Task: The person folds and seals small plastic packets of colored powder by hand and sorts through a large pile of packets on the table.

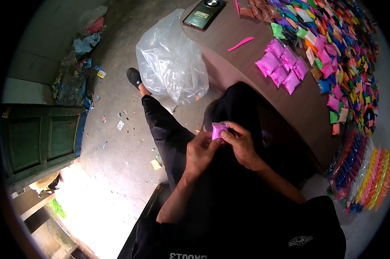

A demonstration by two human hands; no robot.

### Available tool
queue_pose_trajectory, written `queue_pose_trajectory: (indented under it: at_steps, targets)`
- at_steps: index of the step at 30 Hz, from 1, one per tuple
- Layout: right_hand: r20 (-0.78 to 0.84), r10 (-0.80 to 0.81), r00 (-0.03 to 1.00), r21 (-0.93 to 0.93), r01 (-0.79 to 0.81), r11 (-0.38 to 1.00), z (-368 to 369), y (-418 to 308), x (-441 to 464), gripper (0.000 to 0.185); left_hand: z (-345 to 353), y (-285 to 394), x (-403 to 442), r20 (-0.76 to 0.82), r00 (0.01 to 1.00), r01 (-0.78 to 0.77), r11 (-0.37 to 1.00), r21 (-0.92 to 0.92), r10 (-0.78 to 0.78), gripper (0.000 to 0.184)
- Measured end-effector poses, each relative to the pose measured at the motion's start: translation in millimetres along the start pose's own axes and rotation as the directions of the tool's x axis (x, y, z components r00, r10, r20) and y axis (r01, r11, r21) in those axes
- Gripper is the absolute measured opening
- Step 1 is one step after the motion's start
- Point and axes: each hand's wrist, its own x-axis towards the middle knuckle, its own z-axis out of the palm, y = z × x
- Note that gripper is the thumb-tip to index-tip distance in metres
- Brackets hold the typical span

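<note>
Two bare hands [198, 154] on one pink packet [218, 131].

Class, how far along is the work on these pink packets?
Apparently done: the grouped pink packets on the tabletop. In hand: a single packet, held by left hand and right hand. Possibly left: the heaped multicoloured packets, though their status is unclear.

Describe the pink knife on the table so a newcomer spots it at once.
Start at the brown tabletop. Between the dark phone and the cluster of pink packets lies the knife: slim, bright pink and lying apart, unlike the puffy packets huddled together.
</note>
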Motion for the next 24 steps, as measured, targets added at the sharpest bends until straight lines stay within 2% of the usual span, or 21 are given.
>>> queue_pose_trajectory:
  at_steps: [3,5,9,11,15,17,21,23,24]
  targets:
    - [-0.024,0.014,1.000,0.008,-0.013,1.000,2,-1,-1,0.026,-4,8,0,0.048,0.999,0.009,1.000,0.008,-0.009,0.027]
    - [0.005,0.004,1.000,-0.017,-0.004,1.000,4,-6,-2,0.026,-4,18,0,0.026,1.000,-0.009,0.985,-0.175,0.014,0.027]
    - [0.096,-0.010,0.995,-0.093,0.019,0.995,7,-6,-4,0.027,-8,13,2,0.010,1.000,-0.025,0.976,-0.218,0.028,0.024]
    - [0.113,-0.011,0.994,-0.089,0.021,0.996,4,-2,-3,0.027,-10,6,2,-0.034,0.999,-0.037,0.995,-0.093,0.034,0.022]
    - [0.082,-0.009,0.997,-0.075,0.015,0.997,10,-4,-5,0.027,-11,-11,4,-0.058,0.992,-0.118,0.993,-0.031,0.116,0.021]
    - [0.050,0.013,0.999,-0.058,-0.010,0.998,7,2,-3,0.026,-9,-17,6,-0.088,0.959,-0.268,0.963,0.030,0.269,0.019]
    - [0.040,0.004,0.999,-0.038,-0.002,0.999,6,0,-3,0.021,-7,2,2,-0.048,0.987,-0.154,0.988,-0.031,0.152,0.017]
    - [0.049,0.016,0.999,-0.049,-0.014,0.999,3,4,-2,0.019,-3,12,0,-0.065,0.995,-0.083,0.970,-0.230,0.070,0.015]
    - [0.061,0.030,0.998,-0.060,-0.026,0.998,2,6,-2,0.018,-3,8,2,-0.064,0.996,-0.081,0.970,-0.230,0.069,0.015]
